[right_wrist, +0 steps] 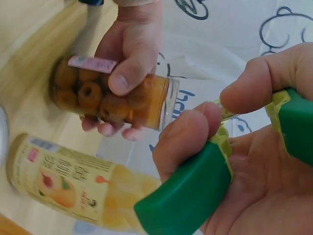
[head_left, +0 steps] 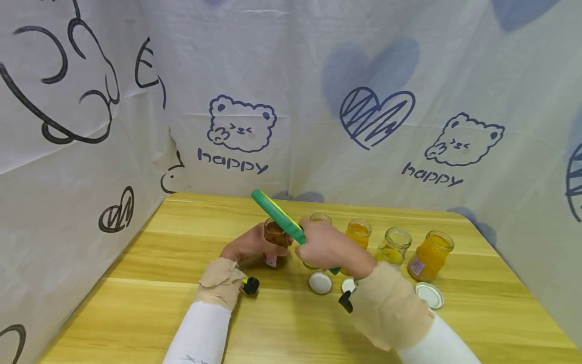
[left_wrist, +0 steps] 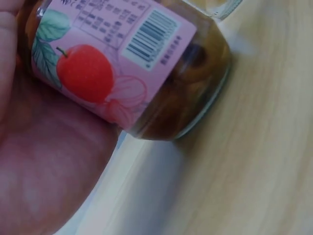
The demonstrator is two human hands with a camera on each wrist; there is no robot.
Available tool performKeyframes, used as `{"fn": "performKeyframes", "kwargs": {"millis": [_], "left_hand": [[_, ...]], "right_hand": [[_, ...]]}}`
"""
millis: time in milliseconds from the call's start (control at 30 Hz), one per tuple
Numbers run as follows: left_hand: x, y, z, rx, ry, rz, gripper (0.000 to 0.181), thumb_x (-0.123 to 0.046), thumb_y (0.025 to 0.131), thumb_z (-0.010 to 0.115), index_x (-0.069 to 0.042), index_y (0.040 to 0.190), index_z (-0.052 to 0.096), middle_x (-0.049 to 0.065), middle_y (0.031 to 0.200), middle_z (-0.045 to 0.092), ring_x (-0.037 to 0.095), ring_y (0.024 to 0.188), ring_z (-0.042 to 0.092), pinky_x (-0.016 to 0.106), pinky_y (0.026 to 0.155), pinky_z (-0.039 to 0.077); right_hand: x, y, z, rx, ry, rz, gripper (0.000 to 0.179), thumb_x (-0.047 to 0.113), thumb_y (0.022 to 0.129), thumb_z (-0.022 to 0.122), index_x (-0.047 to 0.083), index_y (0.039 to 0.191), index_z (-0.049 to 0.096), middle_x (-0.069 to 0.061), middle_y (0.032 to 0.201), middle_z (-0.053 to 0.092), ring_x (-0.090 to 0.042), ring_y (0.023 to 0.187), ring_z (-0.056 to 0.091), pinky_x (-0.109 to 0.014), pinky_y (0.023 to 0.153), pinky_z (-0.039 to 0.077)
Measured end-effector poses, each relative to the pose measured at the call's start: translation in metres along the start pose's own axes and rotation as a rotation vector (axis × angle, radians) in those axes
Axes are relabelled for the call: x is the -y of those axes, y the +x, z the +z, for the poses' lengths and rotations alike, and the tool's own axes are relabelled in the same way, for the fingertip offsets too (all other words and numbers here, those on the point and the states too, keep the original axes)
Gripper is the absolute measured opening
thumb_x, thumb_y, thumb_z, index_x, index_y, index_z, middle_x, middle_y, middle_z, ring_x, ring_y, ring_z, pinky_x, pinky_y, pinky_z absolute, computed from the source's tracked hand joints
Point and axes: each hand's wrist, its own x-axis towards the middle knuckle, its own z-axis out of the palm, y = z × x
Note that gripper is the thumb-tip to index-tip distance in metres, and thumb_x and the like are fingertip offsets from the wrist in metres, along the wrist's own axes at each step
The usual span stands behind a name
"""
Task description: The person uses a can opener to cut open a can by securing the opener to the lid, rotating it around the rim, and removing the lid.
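Observation:
My left hand (head_left: pixel 250 243) grips a glass jar of brown fruit (head_left: pixel 275 259) around its side, at the middle of the table. A pink label with a red fruit (left_wrist: pixel 85 73) shows on the jar in the left wrist view. Its glass rim (right_wrist: pixel 168 104) is bare in the right wrist view. Just right of the jar, my right hand (head_left: pixel 329 242) holds a green jar opener (head_left: pixel 278 216) with yellow toothed inner edges. The opener slants up to the left, raised above the table. Thumb and fingers close around it, partly hiding it.
Open jars of yellow fruit stand to the right, including a lidless jar (head_left: pixel 393 247) and a fuller orange jar (head_left: pixel 429 258). White lids (head_left: pixel 320 283) lie in front of them, one lid (head_left: pixel 429 296) farther right. A printed white cloth (head_left: pixel 309 151) hangs behind the wooden table (head_left: pixel 291 323).

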Motion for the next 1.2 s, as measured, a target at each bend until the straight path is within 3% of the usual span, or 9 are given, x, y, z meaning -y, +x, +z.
{"fn": "performKeyframes", "kwargs": {"millis": [167, 300, 467, 600, 667, 767, 933, 1200], "left_hand": [[0.002, 0.002, 0.002, -0.054, 0.058, -0.033, 0.032, -0.006, 0.091, 0.077, -0.009, 0.121, 0.068, 0.023, 0.123, 0.073, 0.022, 0.108, 0.07, 0.037, 0.104, 0.053], [0.004, 0.004, 0.002, -0.068, 0.057, -0.016, 0.034, -0.01, 0.09, 0.079, -0.009, 0.121, 0.067, 0.014, 0.118, 0.075, 0.017, 0.105, 0.069, 0.042, 0.108, 0.051], [0.005, 0.006, 0.003, -0.07, 0.023, 0.016, 0.046, -0.006, 0.088, 0.079, -0.011, 0.129, 0.059, 0.007, 0.12, 0.072, 0.017, 0.109, 0.067, 0.037, 0.107, 0.052], [0.006, 0.007, 0.005, -0.085, 0.02, 0.054, 0.06, -0.004, 0.086, 0.078, -0.014, 0.138, 0.05, 0.008, 0.125, 0.07, 0.016, 0.112, 0.067, 0.033, 0.104, 0.053], [0.007, 0.007, 0.005, -0.092, 0.03, 0.075, 0.066, -0.006, 0.086, 0.079, -0.016, 0.142, 0.046, 0.009, 0.125, 0.07, 0.018, 0.111, 0.067, 0.032, 0.102, 0.054], [0.007, 0.009, 0.007, -0.093, 0.027, 0.083, 0.064, -0.009, 0.085, 0.08, -0.016, 0.14, 0.047, 0.017, 0.123, 0.07, 0.02, 0.106, 0.068, 0.031, 0.098, 0.056], [0.008, 0.011, 0.01, -0.108, 0.029, 0.066, 0.057, -0.01, 0.084, 0.08, -0.008, 0.132, 0.049, 0.033, 0.126, 0.063, 0.016, 0.099, 0.068, 0.031, 0.094, 0.056], [0.007, 0.012, 0.01, -0.126, 0.024, 0.061, 0.069, -0.01, 0.085, 0.08, -0.004, 0.142, 0.041, 0.035, 0.127, 0.059, 0.016, 0.098, 0.067, 0.031, 0.095, 0.055]], "right_hand": [[-0.015, -0.004, 0.011, 0.024, 0.132, -0.052, 0.038, 0.013, 0.092, 0.054, 0.009, 0.13, 0.053, -0.006, 0.072, 0.055, -0.017, 0.047, 0.05, -0.031, 0.047, 0.046], [-0.027, -0.007, 0.017, 0.039, 0.221, -0.136, 0.044, 0.012, 0.091, 0.051, 0.007, 0.135, 0.052, -0.004, 0.059, 0.054, -0.018, 0.042, 0.049, -0.032, 0.046, 0.045], [-0.04, -0.01, 0.022, 0.083, 0.394, -0.236, 0.039, 0.013, 0.091, 0.051, 0.003, 0.129, 0.053, -0.002, 0.051, 0.052, -0.024, 0.041, 0.05, -0.036, 0.048, 0.047], [-0.049, -0.008, 0.024, 0.104, 0.485, -0.318, 0.011, 0.013, 0.095, 0.052, 0.003, 0.096, 0.056, -0.001, 0.052, 0.052, -0.021, 0.043, 0.051, -0.036, 0.05, 0.049], [-0.053, -0.007, 0.025, 0.11, 0.522, -0.355, 0.013, 0.012, 0.095, 0.05, 0.003, 0.085, 0.053, -0.001, 0.053, 0.051, -0.016, 0.045, 0.051, -0.035, 0.05, 0.05], [-0.058, -0.009, 0.023, 0.109, 0.571, -0.39, 0.016, 0.01, 0.094, 0.048, -0.002, 0.084, 0.052, -0.003, 0.055, 0.05, -0.014, 0.046, 0.051, -0.036, 0.048, 0.052], [-0.066, -0.012, 0.02, 0.112, 0.657, -0.391, 0.015, 0.006, 0.09, 0.046, -0.007, 0.091, 0.054, -0.008, 0.064, 0.05, -0.012, 0.05, 0.049, -0.036, 0.047, 0.051], [-0.071, -0.012, 0.016, 0.109, 0.701, -0.394, 0.01, 0.003, 0.088, 0.046, -0.001, 0.088, 0.056, -0.007, 0.063, 0.05, -0.012, 0.052, 0.05, -0.032, 0.047, 0.052]]}}
